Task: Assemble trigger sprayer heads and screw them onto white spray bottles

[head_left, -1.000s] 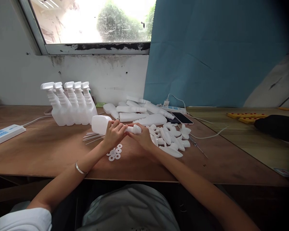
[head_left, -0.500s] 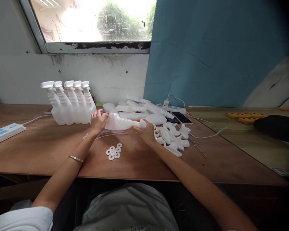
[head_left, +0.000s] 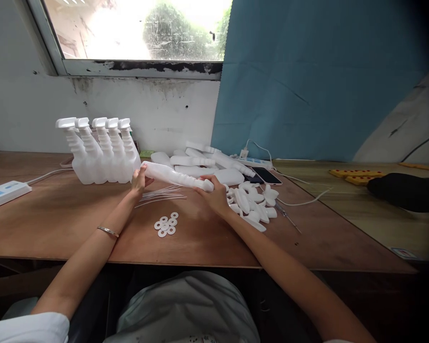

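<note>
A white spray bottle is held tilted on its side above the table, its ribbed neck toward the right. My left hand grips its base end. My right hand is closed round the white piece at the neck end, partly covering it. Below the bottle lie several thin white tubes. Nearer to me, a small cluster of white ring washers rests on the table. Right of my right hand is a heap of white spray heads.
Several white bottles with heads stand in a row at the left. A pile of white bottles lies behind my hands. A phone, a screwdriver and a power strip are also on the table.
The bottle has turned about its length and now slopes down to the right. My left hand has moved slightly left with its base, and the view has shifted a little.
</note>
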Action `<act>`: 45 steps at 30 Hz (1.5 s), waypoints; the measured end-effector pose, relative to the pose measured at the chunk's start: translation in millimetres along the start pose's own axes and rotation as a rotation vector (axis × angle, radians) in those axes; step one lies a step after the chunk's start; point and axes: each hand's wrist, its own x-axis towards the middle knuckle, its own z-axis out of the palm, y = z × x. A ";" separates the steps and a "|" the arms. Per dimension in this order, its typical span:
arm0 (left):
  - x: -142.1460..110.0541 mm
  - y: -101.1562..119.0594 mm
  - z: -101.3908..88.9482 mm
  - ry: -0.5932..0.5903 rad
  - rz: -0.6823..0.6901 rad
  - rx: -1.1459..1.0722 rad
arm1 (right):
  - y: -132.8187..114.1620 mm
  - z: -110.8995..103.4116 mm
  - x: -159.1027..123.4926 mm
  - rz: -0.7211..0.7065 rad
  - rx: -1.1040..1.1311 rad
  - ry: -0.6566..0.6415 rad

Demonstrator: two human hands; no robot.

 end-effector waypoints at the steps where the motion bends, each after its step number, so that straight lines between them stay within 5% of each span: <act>1: 0.4 2.5 -0.1 0.004 -0.008 -0.046 | 0.8 -0.5 0.1 0.018 -0.005 0.010; 6: 2.5 13.4 -3.1 0.019 -0.071 -0.370 | 5.3 1.9 -2.5 0.086 0.007 -0.038; 12: 1.0 15.3 -6.9 0.012 -0.150 -0.430 | 13.5 8.5 -1.7 0.174 0.154 0.015; 21: -3.6 26.2 -8.7 -0.180 -0.181 -0.552 | 17.0 11.8 4.1 0.361 0.532 0.087; 29: -1.9 35.9 -19.8 -0.188 -0.417 -0.603 | 18.4 9.9 5.4 0.337 0.494 0.124; 34: -5.4 37.7 -18.9 -0.224 -0.421 -0.677 | 15.7 11.5 3.2 0.360 0.478 0.098; 41: -13.4 32.1 -7.2 -0.198 -0.610 -0.330 | 14.3 10.8 1.7 0.361 0.383 0.070; 45: -16.0 31.7 -6.5 -0.299 -0.624 -0.469 | 20.8 9.1 2.2 0.348 0.297 0.110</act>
